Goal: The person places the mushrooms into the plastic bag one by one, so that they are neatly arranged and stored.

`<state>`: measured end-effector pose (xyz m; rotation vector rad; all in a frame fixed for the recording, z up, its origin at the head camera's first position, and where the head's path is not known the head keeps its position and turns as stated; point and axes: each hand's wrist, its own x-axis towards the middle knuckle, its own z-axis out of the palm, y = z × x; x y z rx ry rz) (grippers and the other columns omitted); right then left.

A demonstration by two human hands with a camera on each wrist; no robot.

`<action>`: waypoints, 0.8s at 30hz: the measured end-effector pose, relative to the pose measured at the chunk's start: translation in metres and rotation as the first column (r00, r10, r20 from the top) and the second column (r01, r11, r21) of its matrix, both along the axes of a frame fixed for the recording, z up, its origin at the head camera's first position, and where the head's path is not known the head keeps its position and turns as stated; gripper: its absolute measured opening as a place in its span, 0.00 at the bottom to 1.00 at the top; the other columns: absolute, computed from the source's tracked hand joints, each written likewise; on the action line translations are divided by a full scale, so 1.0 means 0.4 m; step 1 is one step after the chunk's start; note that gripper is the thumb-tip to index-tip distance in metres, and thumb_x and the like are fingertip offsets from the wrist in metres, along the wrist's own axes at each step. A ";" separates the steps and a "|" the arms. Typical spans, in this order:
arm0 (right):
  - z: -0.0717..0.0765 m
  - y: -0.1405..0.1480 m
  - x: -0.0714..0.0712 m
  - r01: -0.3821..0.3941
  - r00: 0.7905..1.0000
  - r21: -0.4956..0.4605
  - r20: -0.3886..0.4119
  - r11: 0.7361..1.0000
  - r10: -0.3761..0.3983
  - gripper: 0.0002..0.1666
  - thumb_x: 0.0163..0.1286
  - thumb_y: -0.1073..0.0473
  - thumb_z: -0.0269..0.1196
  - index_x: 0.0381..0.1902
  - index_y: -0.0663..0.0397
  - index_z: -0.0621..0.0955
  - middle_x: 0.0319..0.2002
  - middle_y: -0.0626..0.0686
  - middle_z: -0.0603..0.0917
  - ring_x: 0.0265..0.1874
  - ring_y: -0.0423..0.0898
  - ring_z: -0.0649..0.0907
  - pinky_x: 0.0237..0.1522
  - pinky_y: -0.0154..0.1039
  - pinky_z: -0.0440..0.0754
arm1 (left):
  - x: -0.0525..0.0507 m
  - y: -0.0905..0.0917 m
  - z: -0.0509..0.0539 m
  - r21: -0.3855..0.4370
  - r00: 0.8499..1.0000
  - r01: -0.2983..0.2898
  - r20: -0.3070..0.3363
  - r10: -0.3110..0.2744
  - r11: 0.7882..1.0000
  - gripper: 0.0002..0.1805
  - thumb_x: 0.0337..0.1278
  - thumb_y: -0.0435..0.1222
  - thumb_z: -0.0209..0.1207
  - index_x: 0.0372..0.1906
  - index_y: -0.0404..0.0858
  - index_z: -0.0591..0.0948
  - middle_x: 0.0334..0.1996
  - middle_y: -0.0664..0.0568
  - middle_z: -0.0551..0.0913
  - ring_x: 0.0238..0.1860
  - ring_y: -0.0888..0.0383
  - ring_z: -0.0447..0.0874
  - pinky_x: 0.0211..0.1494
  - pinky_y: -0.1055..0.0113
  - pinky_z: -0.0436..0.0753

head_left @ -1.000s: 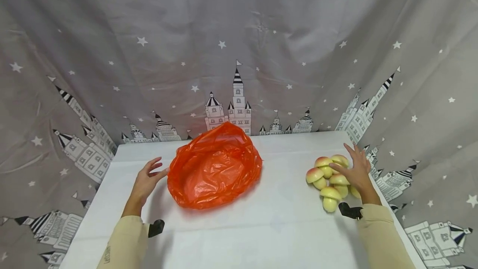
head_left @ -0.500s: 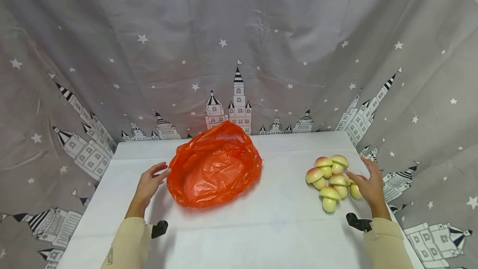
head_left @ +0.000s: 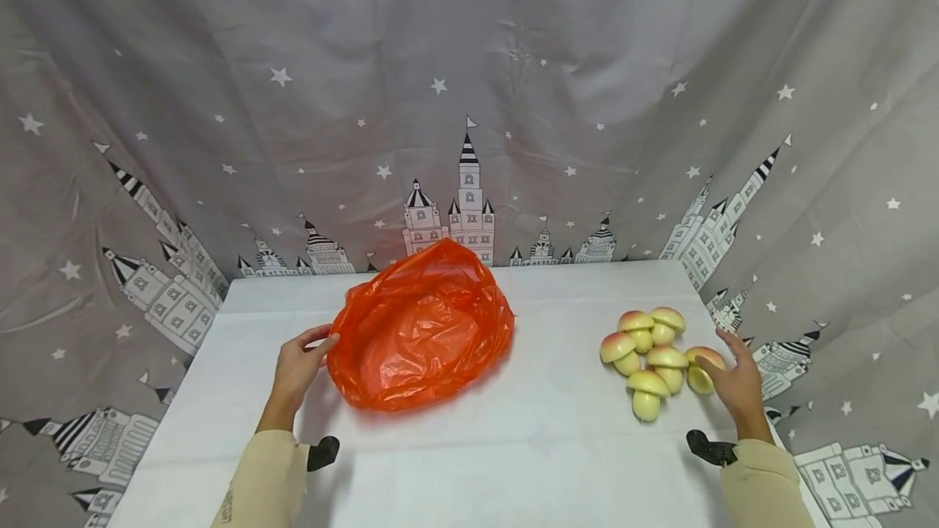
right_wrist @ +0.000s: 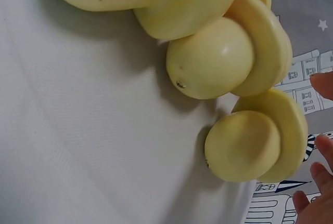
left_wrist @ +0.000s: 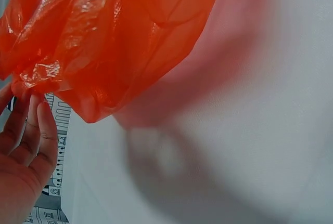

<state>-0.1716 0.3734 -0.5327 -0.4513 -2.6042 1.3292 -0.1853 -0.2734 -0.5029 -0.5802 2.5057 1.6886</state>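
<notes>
An orange-red plastic bag (head_left: pixel 421 341) stands with its mouth spread wide on the white table. My left hand (head_left: pixel 297 361) pinches the bag's left rim between thumb and fingers; in the left wrist view, the fingertips of that hand (left_wrist: pixel 26 151) meet the crumpled edge of the bag (left_wrist: pixel 114 42). Several yellow toy mushrooms with reddish caps (head_left: pixel 647 393) lie clustered on the right. Beside the rightmost mushroom (head_left: pixel 700 379), my right hand (head_left: pixel 739 385) hovers with its thumb and fingers spread, holding nothing. The right wrist view shows that hand (right_wrist: pixel 317 203) apart from the closest mushroom (right_wrist: pixel 244 146).
White cloth covers the table (head_left: pixel 513 463). A grey curtain (head_left: pixel 337 63) printed with stars and castles hangs behind the table and along both sides.
My left hand has moved right and slightly down onto the bag's rim. My right hand has drawn back right and down from above the mushrooms, uncovering the rightmost one. Bag and mushrooms stay put.
</notes>
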 end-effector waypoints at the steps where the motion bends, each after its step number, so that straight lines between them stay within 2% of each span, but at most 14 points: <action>1: -0.003 0.002 0.000 -0.003 1.000 -0.007 0.002 1.000 0.003 0.39 0.63 0.66 0.64 0.69 0.68 0.61 0.71 0.71 0.53 0.72 0.67 0.50 0.71 0.61 0.47 | -0.006 -0.008 -0.019 0.019 1.000 -0.017 -0.026 0.017 1.000 0.32 0.66 0.50 0.56 0.67 0.35 0.70 0.64 0.39 0.70 0.57 0.45 0.74 0.61 0.56 0.76; 3: -0.010 0.005 -0.001 -0.006 1.000 -0.003 0.009 1.000 0.006 0.39 0.62 0.67 0.64 0.69 0.68 0.62 0.70 0.72 0.56 0.71 0.67 0.52 0.71 0.60 0.49 | -0.006 -0.005 -0.023 0.017 0.998 -0.037 -0.045 0.038 0.999 0.31 0.65 0.50 0.56 0.66 0.34 0.71 0.62 0.38 0.71 0.55 0.45 0.75 0.59 0.56 0.78; 4: -0.013 0.006 -0.001 -0.009 1.000 0.002 0.007 1.000 0.009 0.39 0.62 0.68 0.64 0.68 0.69 0.63 0.70 0.72 0.57 0.71 0.68 0.53 0.70 0.60 0.50 | -0.012 -0.014 -0.042 0.034 0.996 -0.049 -0.067 0.051 0.998 0.30 0.64 0.49 0.59 0.64 0.35 0.73 0.60 0.40 0.74 0.52 0.47 0.77 0.56 0.58 0.80; 7: -0.021 0.010 -0.003 -0.017 1.000 0.021 -0.008 1.000 0.017 0.36 0.60 0.70 0.65 0.65 0.70 0.66 0.67 0.73 0.60 0.69 0.70 0.56 0.69 0.61 0.52 | -0.013 -0.016 -0.050 0.027 0.993 -0.078 -0.090 0.080 0.997 0.29 0.63 0.49 0.59 0.62 0.35 0.76 0.57 0.39 0.76 0.47 0.48 0.78 0.51 0.60 0.83; 8: -0.024 0.011 -0.003 -0.020 1.000 0.030 -0.010 0.999 0.020 0.35 0.59 0.70 0.65 0.64 0.70 0.67 0.67 0.74 0.61 0.68 0.70 0.57 0.69 0.61 0.53 | -0.011 -0.015 -0.047 0.030 0.992 -0.089 -0.089 0.091 0.996 0.28 0.64 0.49 0.59 0.62 0.34 0.76 0.56 0.38 0.76 0.47 0.48 0.78 0.51 0.60 0.83; 10: -0.028 0.012 -0.002 -0.023 1.000 0.031 -0.009 0.999 0.023 0.34 0.59 0.70 0.64 0.63 0.71 0.68 0.66 0.74 0.62 0.68 0.70 0.58 0.68 0.61 0.54 | -0.015 -0.022 -0.059 0.036 0.990 -0.104 -0.097 0.107 0.994 0.27 0.64 0.47 0.59 0.60 0.34 0.77 0.55 0.38 0.77 0.46 0.48 0.79 0.49 0.61 0.83; 11: -0.030 0.012 -0.002 -0.023 1.000 0.030 -0.005 0.999 0.023 0.33 0.59 0.70 0.64 0.62 0.71 0.69 0.65 0.74 0.63 0.67 0.70 0.59 0.68 0.61 0.55 | -0.013 -0.017 -0.049 0.024 0.990 -0.106 -0.086 0.107 0.994 0.28 0.65 0.48 0.57 0.61 0.33 0.76 0.56 0.36 0.76 0.47 0.47 0.78 0.51 0.59 0.83; 14: -0.037 0.012 0.001 -0.017 0.999 0.020 0.027 1.000 0.017 0.32 0.61 0.69 0.64 0.63 0.71 0.69 0.65 0.74 0.64 0.66 0.68 0.61 0.66 0.59 0.59 | -0.024 -0.027 -0.074 0.048 0.986 -0.145 -0.081 0.149 0.988 0.26 0.63 0.48 0.59 0.59 0.36 0.79 0.54 0.40 0.78 0.45 0.51 0.79 0.47 0.64 0.84; 16: -0.040 0.010 0.003 -0.014 0.999 0.028 0.053 1.000 0.013 0.32 0.62 0.67 0.63 0.63 0.71 0.69 0.64 0.74 0.66 0.65 0.66 0.64 0.63 0.55 0.63 | -0.029 -0.025 -0.079 0.025 0.982 -0.177 -0.066 0.179 0.984 0.25 0.62 0.50 0.60 0.58 0.38 0.80 0.54 0.42 0.79 0.44 0.53 0.80 0.46 0.67 0.84; 18: -0.042 0.010 0.006 -0.017 0.998 0.037 0.067 0.999 0.014 0.31 0.63 0.66 0.62 0.64 0.70 0.69 0.63 0.73 0.67 0.62 0.64 0.67 0.58 0.49 0.67 | -0.031 -0.021 -0.079 0.007 0.977 -0.201 -0.069 0.201 0.980 0.25 0.61 0.51 0.60 0.57 0.39 0.81 0.53 0.42 0.80 0.44 0.54 0.80 0.46 0.67 0.84; 19: -0.042 0.010 0.007 -0.021 0.997 0.039 0.070 0.999 0.018 0.31 0.64 0.66 0.62 0.64 0.70 0.69 0.62 0.73 0.68 0.60 0.63 0.68 0.55 0.46 0.67 | -0.029 -0.017 -0.072 -0.005 0.978 -0.197 -0.066 0.196 0.980 0.26 0.62 0.50 0.59 0.58 0.38 0.80 0.54 0.41 0.79 0.45 0.53 0.80 0.49 0.65 0.83; 21: -0.042 0.010 0.008 -0.025 0.997 0.052 0.079 0.998 0.020 0.31 0.64 0.66 0.61 0.64 0.69 0.69 0.61 0.72 0.69 0.57 0.61 0.70 0.50 0.41 0.68 | -0.025 -0.005 -0.062 -0.028 0.972 -0.229 -0.069 0.226 0.973 0.25 0.62 0.50 0.59 0.57 0.38 0.81 0.53 0.40 0.80 0.45 0.52 0.81 0.50 0.62 0.83; 24: -0.044 0.011 0.009 -0.027 0.995 0.054 0.098 0.998 0.021 0.31 0.65 0.66 0.60 0.65 0.68 0.68 0.61 0.72 0.69 0.54 0.59 0.71 0.45 0.36 0.67 | -0.013 0.009 -0.043 -0.024 0.970 -0.234 -0.068 0.232 0.972 0.25 0.64 0.48 0.58 0.58 0.36 0.80 0.54 0.39 0.79 0.47 0.49 0.80 0.53 0.57 0.82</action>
